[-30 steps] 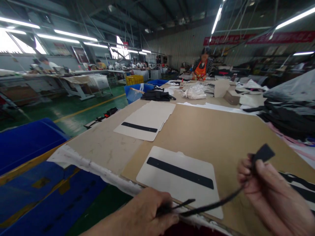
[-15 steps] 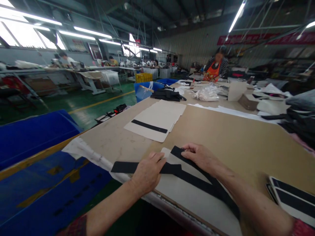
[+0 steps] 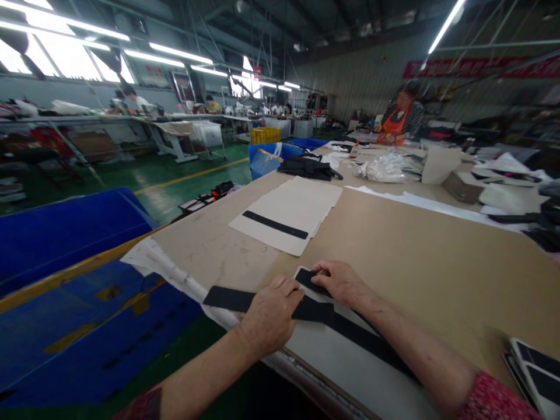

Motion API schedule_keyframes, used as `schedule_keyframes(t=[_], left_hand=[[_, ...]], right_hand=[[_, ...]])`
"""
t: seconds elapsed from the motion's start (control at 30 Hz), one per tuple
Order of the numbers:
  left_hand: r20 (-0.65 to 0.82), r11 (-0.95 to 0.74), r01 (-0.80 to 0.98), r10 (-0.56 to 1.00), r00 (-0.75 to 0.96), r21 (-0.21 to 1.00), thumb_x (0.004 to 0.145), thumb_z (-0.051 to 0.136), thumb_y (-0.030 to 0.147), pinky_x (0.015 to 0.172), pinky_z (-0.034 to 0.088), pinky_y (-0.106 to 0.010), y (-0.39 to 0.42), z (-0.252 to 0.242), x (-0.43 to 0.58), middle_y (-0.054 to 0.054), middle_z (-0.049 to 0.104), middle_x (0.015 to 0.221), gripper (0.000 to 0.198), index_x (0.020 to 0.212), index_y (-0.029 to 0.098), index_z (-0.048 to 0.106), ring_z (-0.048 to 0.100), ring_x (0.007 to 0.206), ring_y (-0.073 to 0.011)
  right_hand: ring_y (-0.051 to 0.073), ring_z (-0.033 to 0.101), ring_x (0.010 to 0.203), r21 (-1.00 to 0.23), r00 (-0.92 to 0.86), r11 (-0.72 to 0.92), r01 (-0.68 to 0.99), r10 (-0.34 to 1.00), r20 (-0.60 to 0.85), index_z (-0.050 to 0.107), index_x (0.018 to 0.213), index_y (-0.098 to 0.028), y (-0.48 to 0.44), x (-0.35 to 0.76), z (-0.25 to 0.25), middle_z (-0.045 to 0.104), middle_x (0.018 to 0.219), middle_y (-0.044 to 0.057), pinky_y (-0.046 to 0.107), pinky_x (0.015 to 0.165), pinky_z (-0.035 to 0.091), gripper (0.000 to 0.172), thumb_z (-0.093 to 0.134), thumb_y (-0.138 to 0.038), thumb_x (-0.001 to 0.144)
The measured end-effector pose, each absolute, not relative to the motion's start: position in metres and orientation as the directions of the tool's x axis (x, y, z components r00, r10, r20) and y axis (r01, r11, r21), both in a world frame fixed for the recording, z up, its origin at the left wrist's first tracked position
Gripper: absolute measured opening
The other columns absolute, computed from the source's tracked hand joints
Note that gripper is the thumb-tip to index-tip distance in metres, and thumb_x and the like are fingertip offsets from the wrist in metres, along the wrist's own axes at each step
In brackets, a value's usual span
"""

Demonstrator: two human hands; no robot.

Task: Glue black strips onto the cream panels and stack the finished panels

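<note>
My left hand [image 3: 272,318] is closed over a flat black strip [image 3: 230,298], whose free end sticks out left past the table edge. Under it lies a pale beige board [image 3: 350,364] at the table's near edge, with black running diagonally along it. My right hand [image 3: 343,284] has its thumb and fingers closed on the end of a second black strip [image 3: 307,279], at the board's far corner. My right forearm covers much of that strip. Further off, a stack of pale boards [image 3: 291,201] bears a short black strip [image 3: 275,225] with small holes near its ends.
A pile of boards with black strips [image 3: 540,364] is at the right edge. Black fabric pieces [image 3: 310,167] and clear plastic bags [image 3: 381,168] lie further back. Blue bins [image 3: 70,233] stand left of the table [image 3: 437,262]. A person in an orange apron [image 3: 395,123] stands at the far end.
My right hand has moved slightly left and down, bringing the second strip's end onto the board's corner. My left hand keeps its hold. The whole view has shifted a little.
</note>
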State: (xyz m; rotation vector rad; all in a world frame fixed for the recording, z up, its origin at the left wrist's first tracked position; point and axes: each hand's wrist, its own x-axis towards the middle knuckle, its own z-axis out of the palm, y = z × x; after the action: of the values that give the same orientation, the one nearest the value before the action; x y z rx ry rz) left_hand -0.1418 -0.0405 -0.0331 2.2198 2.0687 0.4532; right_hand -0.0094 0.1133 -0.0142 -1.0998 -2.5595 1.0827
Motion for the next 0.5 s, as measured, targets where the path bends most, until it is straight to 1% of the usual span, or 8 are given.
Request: schedule_keyframes(t=[0.1,0.17,0.3,0.37,0.5], left_hand=[[0.154,-0.070,0.970,0.987,0.035,0.233,0.080,0.057,0.017,0.100,0.046,-0.040,-0.0397,-0.0328,-0.1409,-0.007,0.057,0.120,0.037,0.117,0.020,0.059,0.048,0.113,-0.0261],[0.150,-0.057,0.976,0.988,0.026,0.210,0.079,0.057,0.016,0.101,0.045,-0.041,-0.0391,-0.0328,-0.1404,-0.008,0.053,0.129,0.038,0.117,0.020,0.059,0.047,0.117,-0.0269],[0.130,-0.042,0.985,0.991,0.021,0.164,0.076,0.056,0.012,0.104,0.043,-0.042,-0.0381,-0.0322,-0.1401,-0.009,0.041,0.147,0.038,0.114,0.019,0.059,0.043,0.125,-0.0284],[0.104,-0.048,0.987,0.994,0.033,0.152,0.076,0.055,0.012,0.103,0.044,-0.042,-0.0374,-0.0309,-0.1405,-0.009,0.041,0.149,0.038,0.113,0.019,0.058,0.043,0.125,-0.0285],[0.067,-0.077,0.988,0.995,0.068,0.136,0.076,0.055,0.013,0.102,0.045,-0.041,-0.0356,-0.0268,-0.1409,-0.008,0.045,0.147,0.036,0.111,0.019,0.058,0.043,0.124,-0.0277]], right_hand=[[0.015,0.061,0.068,-0.645,-0.723,0.495,0.582,0.679,-0.130,0.074,0.090,-0.020,0.1138,-0.0115,-0.0159,0.072,0.075,0.001,0.026,0.063,0.040,0.015,0.063,-0.022,0.079],[0.015,0.061,0.068,-0.628,-0.725,0.511,0.587,0.677,-0.127,0.075,0.089,-0.020,0.1139,-0.0126,-0.0165,0.071,0.074,0.001,0.026,0.063,0.040,0.015,0.063,-0.022,0.080],[0.015,0.061,0.067,-0.600,-0.723,0.525,0.604,0.678,-0.135,0.075,0.090,-0.020,0.1141,-0.0139,-0.0158,0.071,0.071,0.001,0.026,0.062,0.040,0.016,0.063,-0.021,0.080],[0.015,0.061,0.068,-0.591,-0.724,0.529,0.610,0.675,-0.143,0.075,0.090,-0.020,0.1141,-0.0151,-0.0147,0.071,0.073,0.001,0.026,0.063,0.041,0.016,0.063,-0.021,0.080],[0.016,0.062,0.071,-0.574,-0.733,0.545,0.612,0.664,-0.152,0.075,0.093,-0.019,0.1144,-0.0182,-0.0106,0.072,0.076,0.003,0.027,0.066,0.041,0.019,0.062,-0.021,0.080]])
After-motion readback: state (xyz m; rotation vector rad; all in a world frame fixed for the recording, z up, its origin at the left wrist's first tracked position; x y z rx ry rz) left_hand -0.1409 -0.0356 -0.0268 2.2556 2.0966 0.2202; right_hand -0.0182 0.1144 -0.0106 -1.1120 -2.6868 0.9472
